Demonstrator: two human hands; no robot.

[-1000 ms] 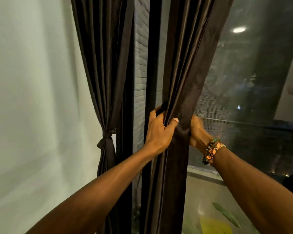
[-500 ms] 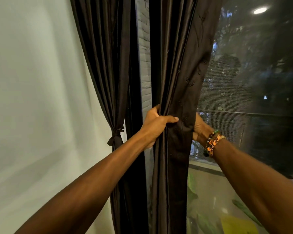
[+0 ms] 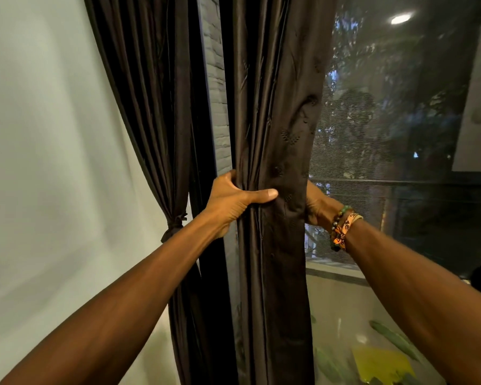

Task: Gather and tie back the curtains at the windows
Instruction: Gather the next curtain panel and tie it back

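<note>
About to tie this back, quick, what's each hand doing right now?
Left hand: grips the curtain, thumb across its front.
Right hand: against the curtain's right edge, fingers hidden behind it; cannot tell.

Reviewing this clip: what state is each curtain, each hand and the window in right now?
left curtain: gathered, bound by a knotted tie.
right curtain: bunched into folds, not yet tied.
left hand: grips the right curtain, thumb across its front.
right hand: at the right curtain's far edge, fingers hidden.
window: uncovered, dark outside.
</note>
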